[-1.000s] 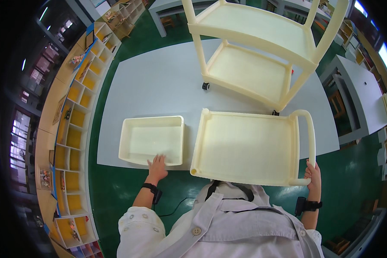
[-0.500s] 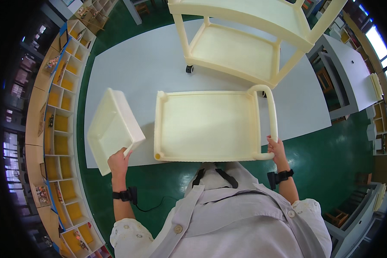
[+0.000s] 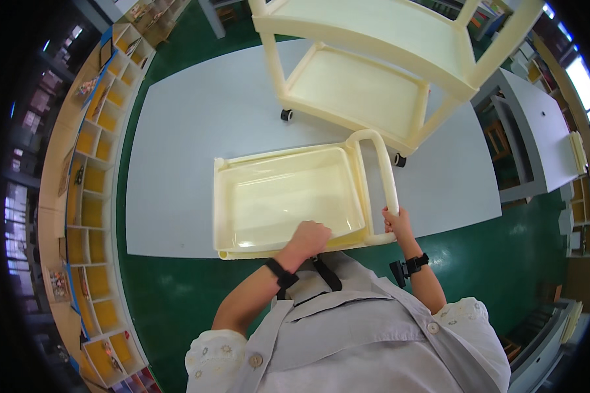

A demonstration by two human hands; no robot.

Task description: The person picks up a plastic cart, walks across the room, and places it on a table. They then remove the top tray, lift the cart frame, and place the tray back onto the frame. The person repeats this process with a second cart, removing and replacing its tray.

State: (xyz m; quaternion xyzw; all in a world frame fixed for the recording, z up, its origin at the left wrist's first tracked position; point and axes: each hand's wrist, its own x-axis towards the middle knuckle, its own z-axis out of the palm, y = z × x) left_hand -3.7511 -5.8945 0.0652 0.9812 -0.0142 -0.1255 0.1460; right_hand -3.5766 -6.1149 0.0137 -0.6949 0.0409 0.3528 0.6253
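Observation:
A cream plastic tray with a looped handle (image 3: pixel 383 167) lies flat on the grey table (image 3: pixel 177 131) in front of me. A pale rectangular bin (image 3: pixel 282 200) rests in or on top of this tray, covering most of its surface and sitting slightly askew. My left hand (image 3: pixel 309 238) is closed on the bin's near rim; its fingertips are hidden. At the near right corner, my right hand (image 3: pixel 397 223) wraps its fingers round the handle.
Beyond the tray stands a cream tiered cart (image 3: pixel 354 85) on black casters (image 3: pixel 286 115). A cubby shelf (image 3: pixel 95 177) with yellow compartments runs along the left. Another grey table (image 3: pixel 537 124) stands at the right, over a green floor (image 3: pixel 177 288).
My left hand has brought the tilted bin from the left over onto the handled tray. The tray, with my right hand on it, has shifted left and turned a little.

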